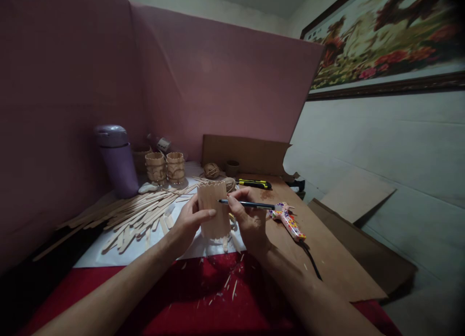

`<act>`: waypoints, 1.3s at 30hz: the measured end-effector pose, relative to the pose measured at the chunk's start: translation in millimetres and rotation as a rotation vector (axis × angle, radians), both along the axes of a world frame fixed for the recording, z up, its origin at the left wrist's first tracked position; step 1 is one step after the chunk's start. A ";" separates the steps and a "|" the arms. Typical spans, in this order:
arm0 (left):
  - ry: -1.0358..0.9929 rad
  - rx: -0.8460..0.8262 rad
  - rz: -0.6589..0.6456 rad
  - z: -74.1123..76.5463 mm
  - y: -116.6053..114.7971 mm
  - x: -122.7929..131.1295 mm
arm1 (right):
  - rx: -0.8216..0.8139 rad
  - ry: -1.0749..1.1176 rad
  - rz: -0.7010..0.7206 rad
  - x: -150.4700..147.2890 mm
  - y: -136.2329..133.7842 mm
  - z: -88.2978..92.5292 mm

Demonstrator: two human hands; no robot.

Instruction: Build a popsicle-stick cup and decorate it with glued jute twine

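Note:
A cup-shaped holder made of wooden craft sticks (pixel 212 215) stands upright in the grip of my left hand (pixel 191 220), whose thumb lies across its front. My right hand (pixel 250 222) is closed around a dark pen (pixel 250 204). The pen lies nearly level, its tip at the front face of the holder; I cannot tell whether it touches. Loose wooden craft sticks (pixel 145 212) are spread over white paper left of my hands. Just right of my right hand lies a glue gun with a colourful dotted pattern (pixel 290 224).
Two finished-looking stick cups (pixel 175 168) and a purple bottle (pixel 118 166) stand at the back left. Behind the holder are a ball of twine (pixel 211 170) and a yellow-black utility knife (pixel 254 183). Cardboard (pixel 337 268) covers the right side; wood slivers litter the red cloth (pixel 203 297).

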State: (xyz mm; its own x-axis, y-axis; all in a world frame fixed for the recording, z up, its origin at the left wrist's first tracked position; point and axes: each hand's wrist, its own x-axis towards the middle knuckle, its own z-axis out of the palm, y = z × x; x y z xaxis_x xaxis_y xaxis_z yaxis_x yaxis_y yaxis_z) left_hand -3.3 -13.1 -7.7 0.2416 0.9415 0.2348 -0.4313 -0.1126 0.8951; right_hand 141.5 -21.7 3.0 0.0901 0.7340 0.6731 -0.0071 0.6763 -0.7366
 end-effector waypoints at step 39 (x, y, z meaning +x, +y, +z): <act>-0.008 0.014 0.000 8.0 -5.7 0.2 | -0.005 0.065 0.006 0.7 1.1 0.2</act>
